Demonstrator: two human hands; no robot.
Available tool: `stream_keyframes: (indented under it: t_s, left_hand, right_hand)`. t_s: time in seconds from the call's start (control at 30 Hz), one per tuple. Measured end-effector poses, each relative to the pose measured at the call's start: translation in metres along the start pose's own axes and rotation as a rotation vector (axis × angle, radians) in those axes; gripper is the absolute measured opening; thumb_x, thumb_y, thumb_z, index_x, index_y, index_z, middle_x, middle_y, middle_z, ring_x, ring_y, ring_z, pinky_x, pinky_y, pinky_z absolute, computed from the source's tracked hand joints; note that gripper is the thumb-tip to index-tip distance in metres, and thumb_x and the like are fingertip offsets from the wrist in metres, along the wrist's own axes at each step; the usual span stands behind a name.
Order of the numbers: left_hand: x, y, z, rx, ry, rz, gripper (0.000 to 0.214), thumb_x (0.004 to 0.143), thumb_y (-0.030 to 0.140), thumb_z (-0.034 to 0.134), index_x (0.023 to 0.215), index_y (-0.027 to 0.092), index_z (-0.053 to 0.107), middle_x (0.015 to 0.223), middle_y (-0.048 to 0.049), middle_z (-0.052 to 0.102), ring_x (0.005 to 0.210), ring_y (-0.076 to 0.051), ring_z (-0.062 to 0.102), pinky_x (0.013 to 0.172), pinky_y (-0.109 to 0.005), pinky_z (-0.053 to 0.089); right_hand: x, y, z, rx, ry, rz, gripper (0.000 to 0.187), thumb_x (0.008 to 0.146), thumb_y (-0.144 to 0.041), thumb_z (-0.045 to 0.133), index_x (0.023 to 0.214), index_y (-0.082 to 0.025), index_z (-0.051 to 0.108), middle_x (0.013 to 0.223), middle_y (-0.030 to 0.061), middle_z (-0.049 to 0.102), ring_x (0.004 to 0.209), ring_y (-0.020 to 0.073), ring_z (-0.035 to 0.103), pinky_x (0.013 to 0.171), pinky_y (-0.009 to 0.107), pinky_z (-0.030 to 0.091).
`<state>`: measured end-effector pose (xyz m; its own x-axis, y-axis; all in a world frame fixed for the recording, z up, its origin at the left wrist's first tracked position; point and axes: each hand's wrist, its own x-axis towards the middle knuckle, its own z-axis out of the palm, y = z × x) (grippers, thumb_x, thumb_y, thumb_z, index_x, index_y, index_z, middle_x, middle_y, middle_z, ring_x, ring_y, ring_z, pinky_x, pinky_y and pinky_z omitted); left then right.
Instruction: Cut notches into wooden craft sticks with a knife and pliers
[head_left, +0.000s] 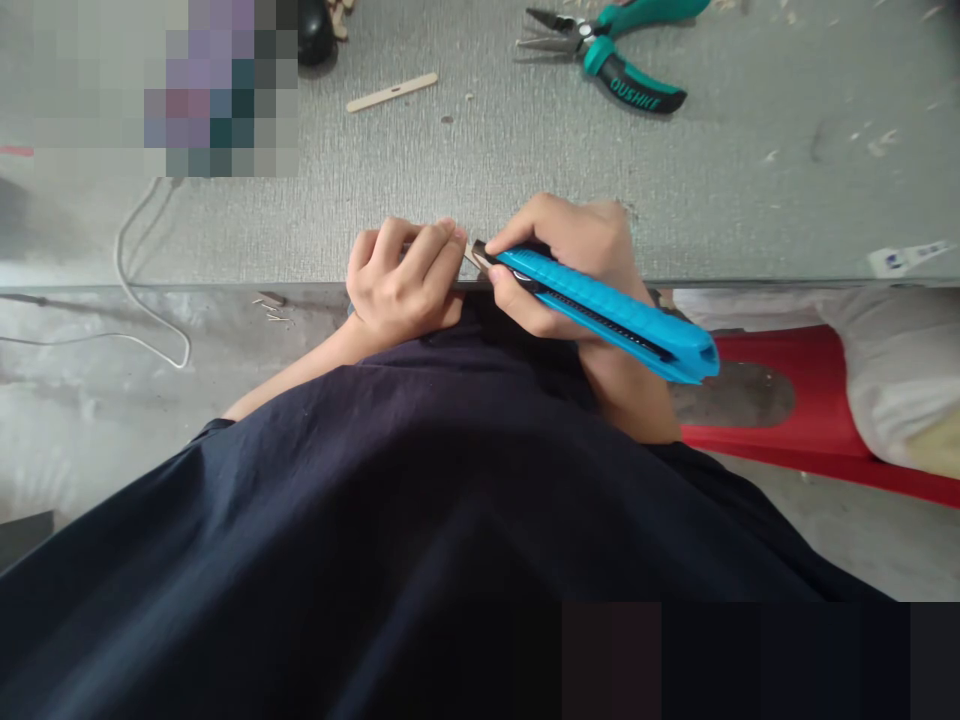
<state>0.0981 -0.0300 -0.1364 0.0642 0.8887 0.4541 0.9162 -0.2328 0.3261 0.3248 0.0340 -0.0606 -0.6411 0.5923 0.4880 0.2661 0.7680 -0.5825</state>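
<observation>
My right hand is closed around a bright blue utility knife, with its short blade tip pointing left toward my other hand. My left hand is curled in a pinch at the front edge of the grey table. Its fingers press together on something small that they hide, right at the blade tip. Both hands sit just above my dark shirt.
Teal-handled pliers lie at the table's back right. A flat wooden stick lies at back centre near a black object. A white cable hangs off the left edge. A red stool and white bags stand at right.
</observation>
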Motion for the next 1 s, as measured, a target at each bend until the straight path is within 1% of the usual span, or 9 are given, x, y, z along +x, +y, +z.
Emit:
stream_keyframes:
  t_s: [0.13, 0.23, 0.33, 0.5, 0.57, 0.7, 0.8, 0.9, 1.0]
  left_hand:
    - [0.0, 0.0, 0.001, 0.016, 0.004, 0.001, 0.061, 0.117, 0.066, 0.039, 0.135, 0.031, 0.086, 0.137, -0.0178, 0.088, 0.122, -0.046, 0.081, 0.097, -0.067, 0.054]
    - [0.0, -0.001, 0.001, 0.021, 0.008, 0.005, 0.061, 0.118, 0.065, 0.038, 0.135, 0.031, 0.086, 0.137, -0.0179, 0.088, 0.122, -0.046, 0.081, 0.096, -0.066, 0.054]
    - [0.001, -0.001, 0.0, 0.004, -0.018, -0.005, 0.062, 0.118, 0.066, 0.038, 0.134, 0.031, 0.086, 0.138, -0.0186, 0.087, 0.124, -0.047, 0.081, 0.096, -0.065, 0.054]
    - [-0.001, -0.002, 0.001, 0.028, 0.034, 0.012, 0.061, 0.118, 0.067, 0.039, 0.136, 0.032, 0.085, 0.137, -0.0177, 0.088, 0.125, -0.046, 0.08, 0.097, -0.065, 0.055]
    - [-0.002, -0.004, 0.004, 0.032, 0.052, 0.022, 0.06, 0.118, 0.067, 0.04, 0.137, 0.032, 0.085, 0.136, -0.0173, 0.088, 0.125, -0.046, 0.08, 0.098, -0.065, 0.054]
    - [-0.004, -0.009, 0.009, 0.038, 0.084, 0.052, 0.059, 0.117, 0.067, 0.041, 0.14, 0.034, 0.084, 0.136, -0.0162, 0.088, 0.125, -0.046, 0.08, 0.097, -0.065, 0.055]
    - [-0.005, -0.011, 0.01, 0.036, 0.084, 0.064, 0.061, 0.116, 0.069, 0.041, 0.143, 0.034, 0.082, 0.138, -0.0163, 0.087, 0.127, -0.047, 0.08, 0.097, -0.065, 0.055]
    - [-0.005, -0.013, 0.009, 0.021, 0.048, 0.064, 0.062, 0.115, 0.072, 0.042, 0.144, 0.034, 0.082, 0.14, -0.0167, 0.087, 0.128, -0.047, 0.079, 0.097, -0.065, 0.055]
    - [-0.004, -0.012, 0.007, 0.013, 0.035, 0.067, 0.063, 0.115, 0.074, 0.041, 0.143, 0.034, 0.082, 0.139, -0.0173, 0.087, 0.126, -0.047, 0.08, 0.095, -0.066, 0.055]
  right_hand:
    - [0.002, 0.001, 0.0, 0.003, 0.039, -0.059, 0.021, 0.082, -0.039, 0.081, 0.095, -0.034, 0.065, 0.069, -0.0031, 0.071, 0.054, 0.0192, 0.052, 0.061, 0.041, 0.055]
    - [0.001, -0.001, -0.001, -0.011, 0.015, -0.02, 0.017, 0.087, -0.04, 0.079, 0.097, -0.034, 0.068, 0.072, -0.0017, 0.072, 0.059, 0.021, 0.059, 0.065, 0.042, 0.058]
    - [0.0, 0.0, -0.001, -0.02, -0.027, 0.028, 0.018, 0.088, -0.043, 0.081, 0.101, -0.035, 0.071, 0.075, -0.0004, 0.075, 0.065, 0.0239, 0.064, 0.07, 0.045, 0.061]
    - [0.002, 0.008, 0.002, 0.051, -0.014, -0.017, 0.03, 0.081, -0.047, 0.092, 0.096, -0.036, 0.069, 0.066, -0.0028, 0.069, 0.056, 0.0205, 0.055, 0.061, 0.043, 0.056]
    - [0.003, 0.008, 0.001, 0.057, -0.017, -0.026, 0.03, 0.082, -0.048, 0.092, 0.096, -0.036, 0.068, 0.067, -0.0025, 0.069, 0.055, 0.02, 0.053, 0.061, 0.043, 0.055]
    - [0.002, 0.0, -0.004, 0.038, -0.033, 0.029, 0.022, 0.087, -0.05, 0.084, 0.094, -0.036, 0.069, 0.07, -0.001, 0.073, 0.057, 0.0233, 0.057, 0.066, 0.047, 0.06]
    - [0.001, -0.004, -0.007, 0.024, -0.019, 0.041, 0.016, 0.087, -0.047, 0.078, 0.095, -0.036, 0.069, 0.073, -0.0009, 0.075, 0.059, 0.0257, 0.062, 0.07, 0.049, 0.062]
    - [0.001, -0.003, -0.007, 0.03, -0.022, 0.005, 0.015, 0.086, -0.043, 0.079, 0.096, -0.037, 0.07, 0.072, -0.0013, 0.075, 0.059, 0.0253, 0.063, 0.068, 0.047, 0.062]
    - [0.001, 0.001, -0.006, 0.04, -0.001, -0.037, 0.02, 0.085, -0.042, 0.084, 0.097, -0.036, 0.07, 0.071, -0.002, 0.075, 0.056, 0.023, 0.06, 0.066, 0.045, 0.062]
